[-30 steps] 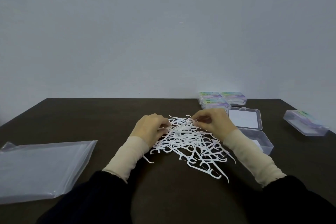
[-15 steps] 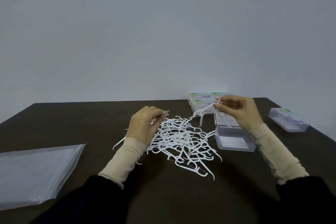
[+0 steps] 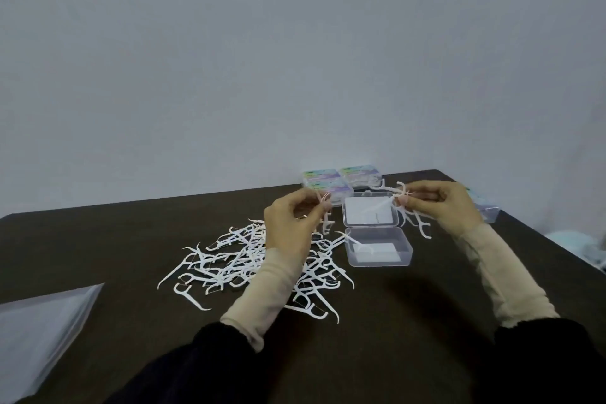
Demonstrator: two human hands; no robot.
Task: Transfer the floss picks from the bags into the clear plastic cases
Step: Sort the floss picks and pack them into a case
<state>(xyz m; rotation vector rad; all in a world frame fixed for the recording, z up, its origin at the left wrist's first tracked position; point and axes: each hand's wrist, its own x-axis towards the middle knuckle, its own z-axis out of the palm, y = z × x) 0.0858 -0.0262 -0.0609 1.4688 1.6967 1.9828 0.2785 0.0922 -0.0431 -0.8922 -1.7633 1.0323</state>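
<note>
Head view: dark table (image 3: 98, 239), grey wall (image 3: 295, 59), each hand pinching floss picks (image 3: 249, 259).

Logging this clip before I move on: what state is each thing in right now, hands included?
Left hand: raised, pinching a few floss picks.
Right hand: raised, holding a small bunch of picks above the open case.
Open case: lid flipped back, base nearly empty.
Loose pile of picks: scattered on the table.
Closed cases: shut, at the far edge.
Plastic bag: flat, looks empty.
</note>
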